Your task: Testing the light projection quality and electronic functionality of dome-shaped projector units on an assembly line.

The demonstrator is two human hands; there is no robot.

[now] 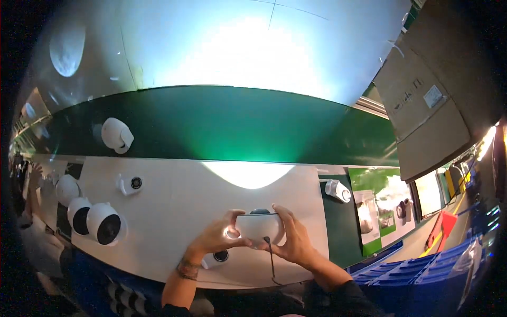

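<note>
Over the white worktop point(174, 211), a white rounded camera housing point(257, 227) is held between both my hands. Its left side is gripped by my left hand point(221, 235), and its right side by my right hand point(292, 239). A short dark cable point(272, 261) hangs from the housing's near side. Bright light falls on the worktop and the panel beyond the housing, and a small glow shows beside my left fingers. Partly covered by my left forearm, a small white camera point(217, 258) with a dark lens lies on the worktop.
Larger white cameras point(106, 224) with dark fronts stand at the left, near a small camera point(129, 184). Another white unit point(117, 136) sits on the green strip. At right are a white device point(338, 190), a printed green sheet point(380, 182), a cardboard box point(438, 116) and blue crates point(417, 272).
</note>
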